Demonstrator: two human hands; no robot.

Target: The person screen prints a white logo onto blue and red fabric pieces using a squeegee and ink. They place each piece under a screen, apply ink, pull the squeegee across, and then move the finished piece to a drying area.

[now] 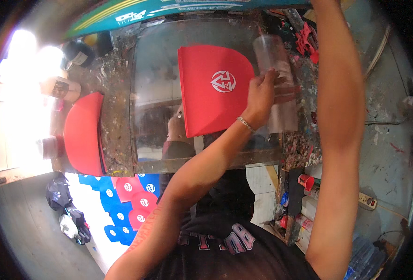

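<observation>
My left hand, with a bracelet at its wrist, is over the right edge of a dome-shaped red fabric piece. This piece bears a round white emblem and lies on a dark, glossy glass-like panel. The left fingers are smeared by motion over a pale, see-through strip, so whether they hold anything is unclear. My right forearm stretches far forward along the right side, and its hand lies beyond the top edge of the picture. Left of the panel, a second red fabric piece rests folded over.
A paint-spattered worktable frames the panel. Jars and tubs stand at its left, beside bright light. A teal printed screen or board crosses the far edge. Blue and red emblem pieces lie below left; a red cup sits lower right.
</observation>
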